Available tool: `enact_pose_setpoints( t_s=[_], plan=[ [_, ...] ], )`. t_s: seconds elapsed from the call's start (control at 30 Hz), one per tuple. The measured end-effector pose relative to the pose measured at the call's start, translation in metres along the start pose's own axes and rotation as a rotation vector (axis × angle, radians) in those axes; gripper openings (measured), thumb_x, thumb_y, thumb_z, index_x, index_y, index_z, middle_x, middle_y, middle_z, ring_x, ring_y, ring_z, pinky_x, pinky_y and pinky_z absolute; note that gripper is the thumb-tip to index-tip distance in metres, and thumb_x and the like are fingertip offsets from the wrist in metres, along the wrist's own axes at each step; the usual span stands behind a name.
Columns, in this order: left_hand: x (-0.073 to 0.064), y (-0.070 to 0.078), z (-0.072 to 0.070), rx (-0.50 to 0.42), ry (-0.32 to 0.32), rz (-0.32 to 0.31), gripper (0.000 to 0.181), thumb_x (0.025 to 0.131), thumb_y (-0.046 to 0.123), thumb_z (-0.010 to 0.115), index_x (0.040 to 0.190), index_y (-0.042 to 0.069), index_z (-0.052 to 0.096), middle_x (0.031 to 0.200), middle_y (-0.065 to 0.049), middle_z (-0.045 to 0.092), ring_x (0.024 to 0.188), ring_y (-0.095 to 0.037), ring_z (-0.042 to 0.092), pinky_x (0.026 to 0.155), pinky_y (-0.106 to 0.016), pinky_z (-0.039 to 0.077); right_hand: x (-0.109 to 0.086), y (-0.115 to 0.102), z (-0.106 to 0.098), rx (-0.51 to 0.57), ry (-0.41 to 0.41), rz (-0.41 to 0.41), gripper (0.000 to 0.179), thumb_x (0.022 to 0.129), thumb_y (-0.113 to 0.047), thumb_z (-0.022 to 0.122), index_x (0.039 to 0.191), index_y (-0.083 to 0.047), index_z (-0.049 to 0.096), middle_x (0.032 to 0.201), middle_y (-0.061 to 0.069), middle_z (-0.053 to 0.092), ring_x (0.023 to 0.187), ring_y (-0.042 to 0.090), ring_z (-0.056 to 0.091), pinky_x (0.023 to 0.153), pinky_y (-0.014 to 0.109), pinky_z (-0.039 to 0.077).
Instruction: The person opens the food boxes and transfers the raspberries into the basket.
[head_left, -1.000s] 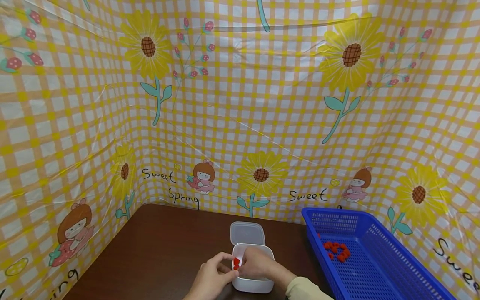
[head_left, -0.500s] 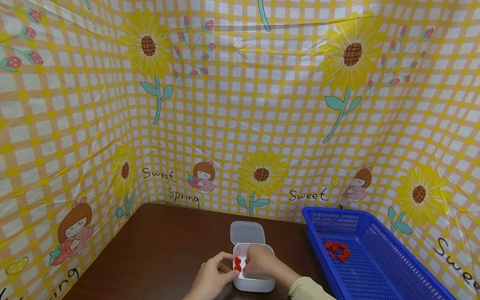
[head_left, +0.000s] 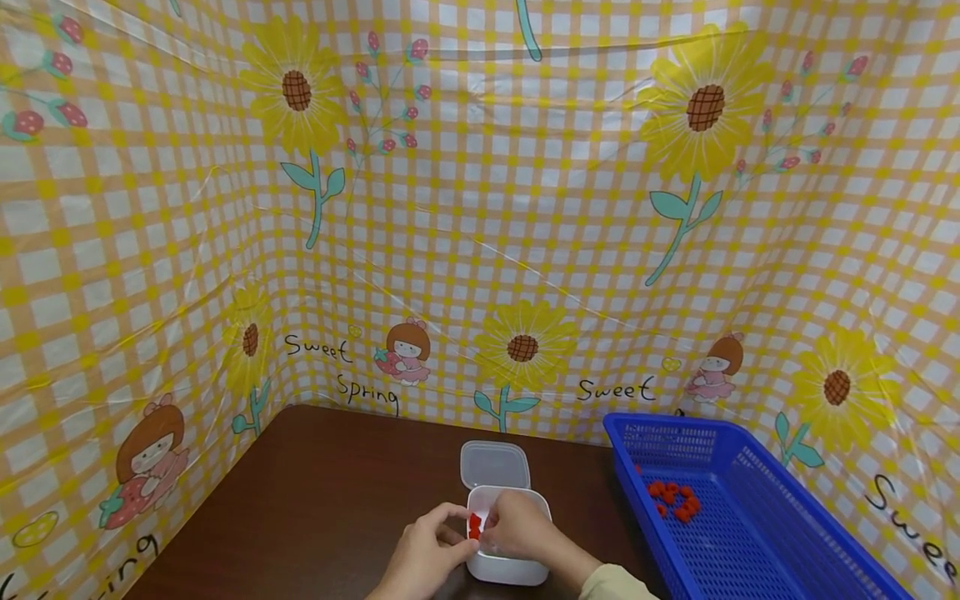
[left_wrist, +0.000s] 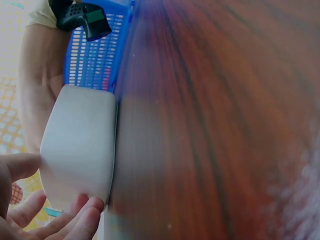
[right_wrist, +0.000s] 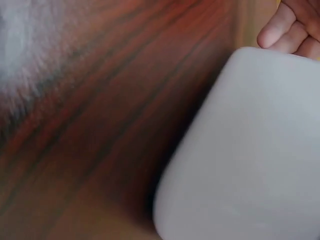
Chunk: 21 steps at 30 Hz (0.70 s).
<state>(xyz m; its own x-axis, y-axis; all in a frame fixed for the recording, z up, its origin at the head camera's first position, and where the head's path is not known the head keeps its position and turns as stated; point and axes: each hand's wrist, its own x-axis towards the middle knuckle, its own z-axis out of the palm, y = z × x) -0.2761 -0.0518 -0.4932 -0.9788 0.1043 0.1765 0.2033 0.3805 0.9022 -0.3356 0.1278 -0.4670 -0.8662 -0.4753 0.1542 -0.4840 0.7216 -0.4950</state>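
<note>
A white lidded box (head_left: 508, 570) stands on the table with its translucent lid (head_left: 495, 465) folded back. My left hand (head_left: 429, 547) holds the box at its left side, thumb and index finger at the rim; in the left wrist view its other fingers (left_wrist: 86, 220) lie low against the wall. Inside the box, small red pieces (head_left: 475, 527) sit along the left wall. My right hand (head_left: 517, 525) reaches into the box with bent fingers close beside these pieces. Its fingertips are hidden, so I cannot tell what they hold.
A long blue plastic basket (head_left: 772, 533) stands to the right, with several small red pieces (head_left: 678, 502) toward its far left corner. Dark brown wooden tabletop (head_left: 337, 492) extends left of the box. A checked, flower-printed cloth (head_left: 480, 250) hangs behind and along both sides.
My right hand moved slightly right inside the box, then back left toward the red pieces. The left hand stays at the box's side.
</note>
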Motion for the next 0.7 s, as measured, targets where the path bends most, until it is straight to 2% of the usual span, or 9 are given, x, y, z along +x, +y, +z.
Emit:
enact_pose_setpoints(
  t_s=[0.17, 0.37, 0.7],
  plan=[
    [0.0002, 0.0002, -0.0004, 0.003, 0.0, 0.006, 0.037, 0.084, 0.026, 0.08, 0.117, 0.016, 0.068, 0.076, 0.005, 0.069, 0.072, -0.009, 0.063, 0.062, -0.029, 0.047, 0.0016, 0.003, 0.0031, 0.085, 0.001, 0.01, 0.02, 0.074, -0.006, 0.08, 0.059, -0.008, 0.067, 0.052, -0.012, 0.051, 0.051, 0.005, 0.039, 0.047, 0.022, 0.031],
    [0.0, 0.0, -0.0004, -0.003, -0.006, 0.008, 0.036, 0.085, 0.026, 0.08, 0.117, 0.016, 0.068, 0.076, 0.005, 0.069, 0.072, -0.009, 0.063, 0.061, -0.028, 0.047, 0.004, 0.0067, 0.007, 0.153, -0.027, 0.036, 0.018, 0.074, -0.005, 0.078, 0.06, -0.007, 0.067, 0.052, -0.013, 0.05, 0.051, 0.004, 0.039, 0.046, 0.02, 0.027],
    [0.0005, 0.0001, 0.0, -0.01, -0.011, 0.006, 0.037, 0.085, 0.025, 0.08, 0.118, 0.014, 0.067, 0.076, 0.004, 0.069, 0.071, -0.01, 0.063, 0.06, -0.029, 0.047, 0.0035, 0.0031, 0.0066, 0.181, -0.032, 0.047, 0.012, 0.076, -0.001, 0.077, 0.066, -0.003, 0.071, 0.057, -0.006, 0.059, 0.054, 0.006, 0.043, 0.049, 0.02, 0.032]
  ],
)
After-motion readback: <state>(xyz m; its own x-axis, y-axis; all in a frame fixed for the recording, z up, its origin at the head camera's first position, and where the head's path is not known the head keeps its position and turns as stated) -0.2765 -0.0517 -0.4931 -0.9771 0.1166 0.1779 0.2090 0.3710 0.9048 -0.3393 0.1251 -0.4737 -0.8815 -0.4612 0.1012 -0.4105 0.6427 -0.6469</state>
